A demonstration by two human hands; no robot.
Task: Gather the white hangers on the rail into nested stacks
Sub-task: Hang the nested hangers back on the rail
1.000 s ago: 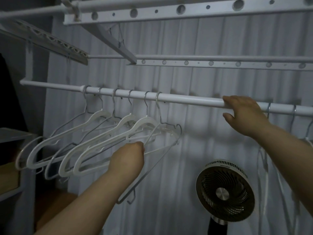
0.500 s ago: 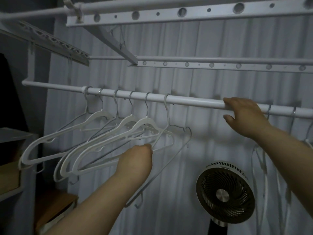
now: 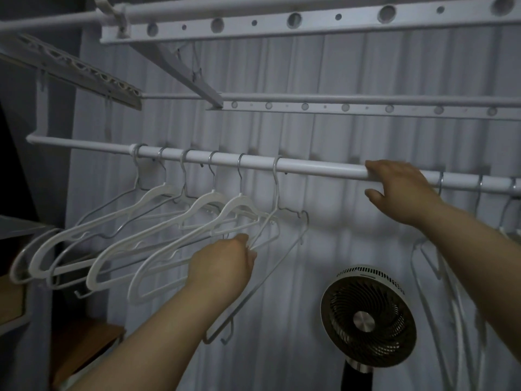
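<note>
six white hangers [image 3: 158, 230] hang on the left stretch of the rail [image 3: 318, 168], hooks spaced apart, bodies overlapping and slanting down to the left. the left hand [image 3: 222, 263] is curled round the lower bars of the rightmost ones. the right hand [image 3: 400, 190] grips the rail further right, fingers over the top, thumb beneath, sitting between that group and more hooks [image 3: 440, 183] at far right. a pleated curtain [image 3: 338, 66] hangs behind. a round fan [image 3: 368, 317] stands low under the right hand, and perforated bars [image 3: 282, 22] run overhead.
</note>
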